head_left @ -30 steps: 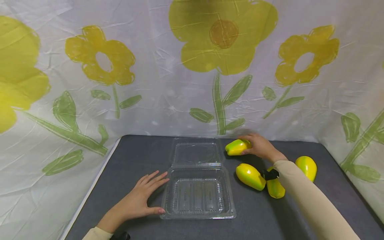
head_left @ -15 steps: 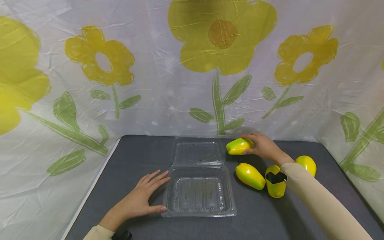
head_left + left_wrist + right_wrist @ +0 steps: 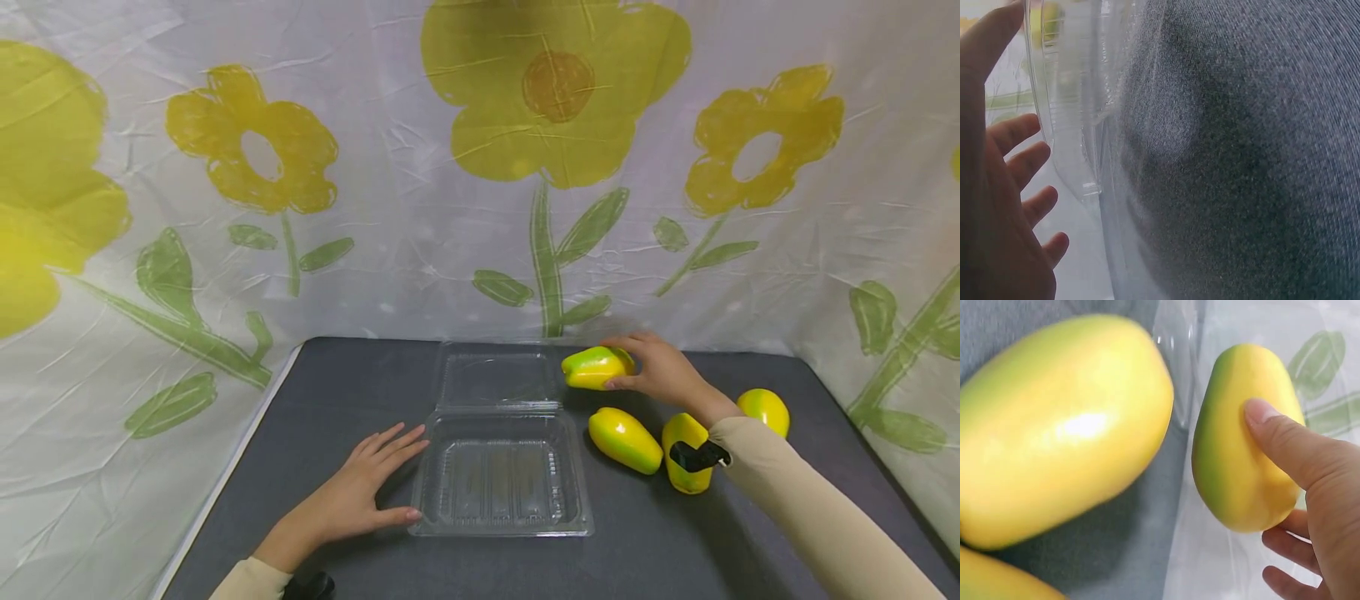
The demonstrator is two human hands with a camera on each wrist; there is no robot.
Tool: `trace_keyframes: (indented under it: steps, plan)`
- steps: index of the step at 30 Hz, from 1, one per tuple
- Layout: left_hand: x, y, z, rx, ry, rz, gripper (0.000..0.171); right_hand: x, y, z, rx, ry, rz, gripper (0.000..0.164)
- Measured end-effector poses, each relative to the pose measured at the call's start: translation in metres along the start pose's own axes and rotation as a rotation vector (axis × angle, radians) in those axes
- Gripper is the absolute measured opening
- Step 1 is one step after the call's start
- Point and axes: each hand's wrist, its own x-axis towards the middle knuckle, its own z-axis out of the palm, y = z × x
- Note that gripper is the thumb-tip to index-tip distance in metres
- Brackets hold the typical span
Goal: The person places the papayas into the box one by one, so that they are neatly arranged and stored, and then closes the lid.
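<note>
In the head view my right hand [image 3: 663,375] grips a yellow-green papaya [image 3: 592,367] near the table's back edge, just right of the clear box's raised lid. The right wrist view shows the thumb [image 3: 1282,434] lying along the fruit's side, with other fingers behind it. My left hand [image 3: 363,487] is spread with straight fingers, its fingertips and thumb at the left rim of the clear plastic clamshell box [image 3: 498,531]. The box stands open, its lid [image 3: 498,379] folded back, and no fruit lies inside. The left wrist view shows that hand beside the box wall [image 3: 1069,106].
Right of the box lie a papaya [image 3: 624,440], a second papaya [image 3: 686,479] partly behind a black wrist strap [image 3: 697,456], and a third papaya [image 3: 767,410] beyond the sleeve. The dark grey table [image 3: 360,383] ends at a flower-patterned curtain [image 3: 405,250].
The box has slid slightly away and to the right, with my left hand moving along at its rim. My right wrist has shifted a little right, the papaya still in its grip.
</note>
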Motion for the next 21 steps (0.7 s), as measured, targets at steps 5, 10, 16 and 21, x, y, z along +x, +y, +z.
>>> trace_keyframes:
  steps: [5,10,16,21]
  plan:
    - [0.003,0.000,0.001,-0.032,-0.008,-0.005,0.086,-0.002,-0.008,0.000,0.004,0.021,-0.010,0.071]
    - [0.006,-0.002,0.004,-0.070,-0.015,-0.018,0.083,-0.004,-0.016,-0.001,0.017,0.029,-0.020,0.072]
    - [0.009,-0.003,0.009,-0.094,-0.024,-0.030,0.079,-0.007,-0.025,0.000,0.031,0.018,-0.027,0.073]
    - [0.012,-0.001,0.011,-0.102,-0.016,-0.024,0.075,-0.010,-0.034,0.001,0.044,0.016,-0.011,0.074]
